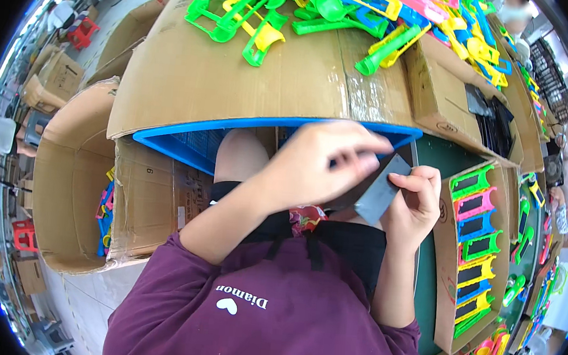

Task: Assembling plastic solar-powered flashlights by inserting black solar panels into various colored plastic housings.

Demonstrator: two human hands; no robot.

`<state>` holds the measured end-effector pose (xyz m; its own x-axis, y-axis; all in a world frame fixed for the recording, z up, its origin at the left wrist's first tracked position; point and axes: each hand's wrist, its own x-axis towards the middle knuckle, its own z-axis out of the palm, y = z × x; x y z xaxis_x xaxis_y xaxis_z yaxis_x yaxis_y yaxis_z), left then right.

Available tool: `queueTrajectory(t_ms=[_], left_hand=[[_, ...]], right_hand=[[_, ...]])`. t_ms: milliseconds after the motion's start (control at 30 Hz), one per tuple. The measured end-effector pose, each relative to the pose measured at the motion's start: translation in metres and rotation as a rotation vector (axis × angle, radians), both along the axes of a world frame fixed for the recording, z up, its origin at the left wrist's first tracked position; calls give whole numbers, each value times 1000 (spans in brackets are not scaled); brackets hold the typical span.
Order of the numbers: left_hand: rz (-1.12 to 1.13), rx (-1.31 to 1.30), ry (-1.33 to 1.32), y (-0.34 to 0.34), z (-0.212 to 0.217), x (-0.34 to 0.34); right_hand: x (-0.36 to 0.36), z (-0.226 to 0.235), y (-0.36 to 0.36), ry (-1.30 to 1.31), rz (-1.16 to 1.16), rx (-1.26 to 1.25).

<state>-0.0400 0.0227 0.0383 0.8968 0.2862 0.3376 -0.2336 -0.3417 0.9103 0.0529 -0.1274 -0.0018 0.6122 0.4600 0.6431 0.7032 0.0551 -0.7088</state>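
grey panel: a flat, dark grey rectangular panel (384,191) is held in the air over the lap, tilted, with its upper right edge beside the right thumb; it is placed to the right of the left hand and to the left of the right palm.
right hand: the panel is pinched by the right hand (418,205), clamped on its edge between the thumb and the bent fingers.
left hand: the left hand (332,158) is raised just beside the panel's upper end, its fingers half curled and the thumb kept apart from them; nothing is seen to be held, and because of blur it cannot be told whether the panel is touched by the fingertips.
blue crate: a blue plastic crate (186,148) is set beyond the lap, partly covered by the left hand and forearm.
cardboard sheet: the area ahead is covered by a brown cardboard sheet (238,84), on which a heap of coloured plastic pieces (331,7) is piled.
green table: to the right, a carton (447,294) is rested on the green table (436,159), and coloured frames (479,226) are lined up in it.
black panels: dark flat panels (498,121) are kept in a box at the upper right.
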Motion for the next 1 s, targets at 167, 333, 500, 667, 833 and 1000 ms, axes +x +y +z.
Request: queueTrajectory(t_ms=[167, 333, 500, 667, 833, 1000], left_hand=[[1111, 960, -67, 116, -22, 9], [897, 719, 432, 156, -35, 14], [874, -138, 128, 121, -13, 8], [966, 782, 52, 79, -34, -5], [801, 859, 178, 77, -45, -4], [655, 735, 118, 72, -40, 3]], right_hand=[[-10, 0, 4, 502, 166, -17], [-12, -21, 2, 494, 147, -21], [-12, -19, -7, 591, 142, -49], [-2, -18, -4, 847, 368, 108], [-5, -8, 22, 922, 486, 115], [-5, -23, 27, 1021, 443, 53]])
